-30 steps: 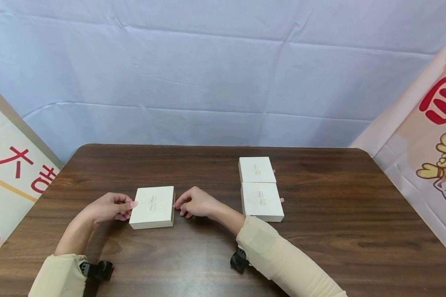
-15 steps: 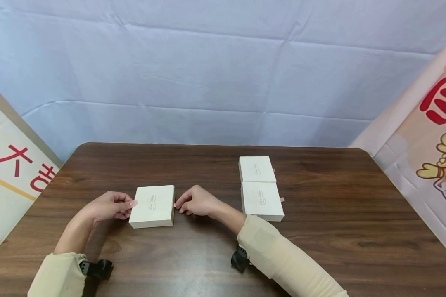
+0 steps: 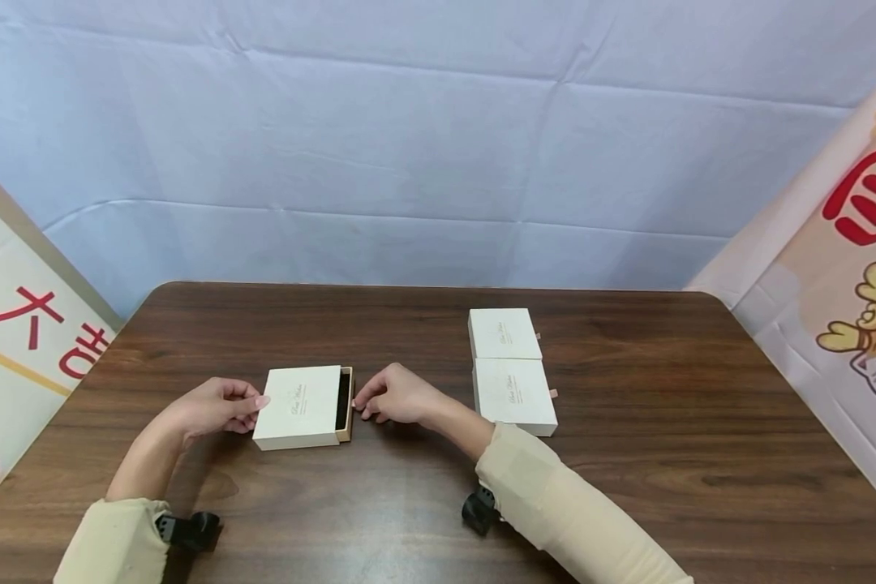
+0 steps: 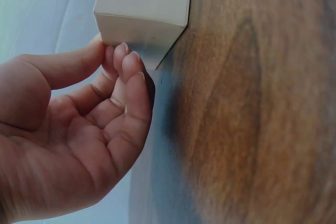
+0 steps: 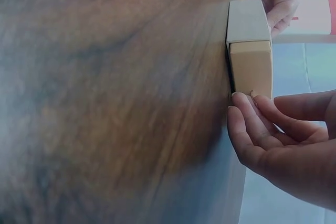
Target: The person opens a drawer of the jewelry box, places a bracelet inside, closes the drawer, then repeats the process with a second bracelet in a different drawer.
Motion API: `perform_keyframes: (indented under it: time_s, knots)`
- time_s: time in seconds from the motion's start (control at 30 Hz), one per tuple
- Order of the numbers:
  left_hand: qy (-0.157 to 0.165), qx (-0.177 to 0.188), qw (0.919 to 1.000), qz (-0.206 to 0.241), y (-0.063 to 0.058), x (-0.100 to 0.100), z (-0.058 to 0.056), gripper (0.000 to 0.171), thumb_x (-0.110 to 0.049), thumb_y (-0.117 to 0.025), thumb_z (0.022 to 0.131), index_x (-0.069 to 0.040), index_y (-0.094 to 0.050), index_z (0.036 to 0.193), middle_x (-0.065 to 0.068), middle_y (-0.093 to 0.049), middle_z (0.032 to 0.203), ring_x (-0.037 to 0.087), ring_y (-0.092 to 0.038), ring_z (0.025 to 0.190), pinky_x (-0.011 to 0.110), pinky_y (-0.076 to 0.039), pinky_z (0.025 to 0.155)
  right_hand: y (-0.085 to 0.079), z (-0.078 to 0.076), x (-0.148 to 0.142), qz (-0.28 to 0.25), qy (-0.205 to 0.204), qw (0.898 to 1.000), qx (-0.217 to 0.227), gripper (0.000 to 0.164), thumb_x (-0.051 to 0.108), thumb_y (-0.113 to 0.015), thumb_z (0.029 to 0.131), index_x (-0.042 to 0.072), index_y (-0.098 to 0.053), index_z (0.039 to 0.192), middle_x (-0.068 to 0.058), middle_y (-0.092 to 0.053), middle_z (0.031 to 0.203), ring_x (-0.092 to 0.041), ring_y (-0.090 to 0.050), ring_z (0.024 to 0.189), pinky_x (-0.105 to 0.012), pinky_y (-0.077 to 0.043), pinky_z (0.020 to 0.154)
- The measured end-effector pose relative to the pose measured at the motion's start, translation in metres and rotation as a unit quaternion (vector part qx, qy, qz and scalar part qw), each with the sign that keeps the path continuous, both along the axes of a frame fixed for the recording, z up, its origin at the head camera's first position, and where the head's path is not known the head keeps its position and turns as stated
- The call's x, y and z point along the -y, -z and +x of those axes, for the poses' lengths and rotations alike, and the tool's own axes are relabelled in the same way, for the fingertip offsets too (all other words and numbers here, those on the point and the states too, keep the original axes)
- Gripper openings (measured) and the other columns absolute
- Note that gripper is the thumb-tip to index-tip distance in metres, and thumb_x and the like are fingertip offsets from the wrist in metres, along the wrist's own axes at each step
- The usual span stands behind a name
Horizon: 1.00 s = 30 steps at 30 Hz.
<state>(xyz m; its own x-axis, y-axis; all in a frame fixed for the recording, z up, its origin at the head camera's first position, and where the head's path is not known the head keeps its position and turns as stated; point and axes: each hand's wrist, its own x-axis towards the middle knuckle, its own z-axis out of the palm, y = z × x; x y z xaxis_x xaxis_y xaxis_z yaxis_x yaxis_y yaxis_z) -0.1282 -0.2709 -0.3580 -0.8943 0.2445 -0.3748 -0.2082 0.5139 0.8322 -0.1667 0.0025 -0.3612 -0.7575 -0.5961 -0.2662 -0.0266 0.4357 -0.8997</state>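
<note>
A flat white drawer box (image 3: 299,401) with small printed lettering lies at the left of the table. Its tan-walled drawer (image 5: 252,69) sticks out a little from the right side, showing a dark interior. My left hand (image 3: 215,405) steadies the box's left edge, thumb at the top edge and curled fingers against the side face (image 4: 139,32). At the drawer's front, my right hand (image 3: 401,395) pinches the small ribbon tab (image 5: 253,95) between its fingers. Most of the tab is hidden by the fingertips.
Two similar white boxes (image 3: 505,332) with small pink tabs stand one behind the other, right of my right hand. The brown wooden table (image 3: 650,422) ends at a pale blue cloth backdrop (image 3: 423,146). Printed banners (image 3: 869,243) hang at both sides.
My right hand has moved slightly right, and the drawer has slid partway out of the white sleeve. The left hand and the sleeve have stayed in place.
</note>
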Motion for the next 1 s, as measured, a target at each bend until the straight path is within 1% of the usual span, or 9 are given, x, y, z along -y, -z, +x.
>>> perform_keyframes:
  time_s: [0.33,0.53,0.77,1.0]
  knots:
    - [-0.005,0.001,1.0,0.002,0.0,-0.001,0.0,0.03,-0.023,-0.055,0.093,0.006,-0.058,0.089,0.004,-0.054,0.071,0.016,-0.053,0.069,0.029,-0.05,0.065,-0.003,-0.001,-0.008,0.0,-0.001,1.0,0.007,0.018,-0.012,-0.048,0.087,-0.011,-0.065,0.095,-0.018,-0.065,0.093,-0.027,-0.063,0.085,-0.032,-0.052,0.068]
    - [-0.005,0.0,1.0,-0.001,0.0,-0.001,0.001,0.031,-0.024,-0.055,0.093,0.007,-0.058,0.09,0.004,-0.053,0.071,0.016,-0.053,0.069,0.028,-0.05,0.065,-0.006,0.0,-0.012,0.006,0.003,1.0,0.01,0.018,-0.011,-0.048,0.087,-0.01,-0.065,0.095,-0.017,-0.065,0.094,-0.024,-0.062,0.082,-0.031,-0.052,0.067]
    - [-0.005,0.001,1.0,0.003,0.002,0.0,0.0,0.03,-0.024,-0.055,0.093,0.007,-0.058,0.09,0.004,-0.054,0.071,0.015,-0.053,0.069,0.028,-0.05,0.065,-0.005,-0.001,-0.017,0.013,0.009,1.0,0.003,0.018,-0.01,-0.049,0.087,-0.01,-0.065,0.093,-0.016,-0.066,0.09,-0.022,-0.062,0.079,-0.031,-0.052,0.065]
    - [-0.005,0.002,1.0,0.006,0.002,0.0,0.0,0.029,-0.022,-0.054,0.093,0.007,-0.057,0.09,0.004,-0.053,0.071,0.015,-0.053,0.069,0.028,-0.05,0.065,-0.007,-0.001,-0.02,0.009,0.014,1.0,0.003,0.018,-0.012,-0.047,0.087,-0.011,-0.064,0.093,-0.018,-0.065,0.094,-0.024,-0.062,0.08,-0.031,-0.052,0.067]
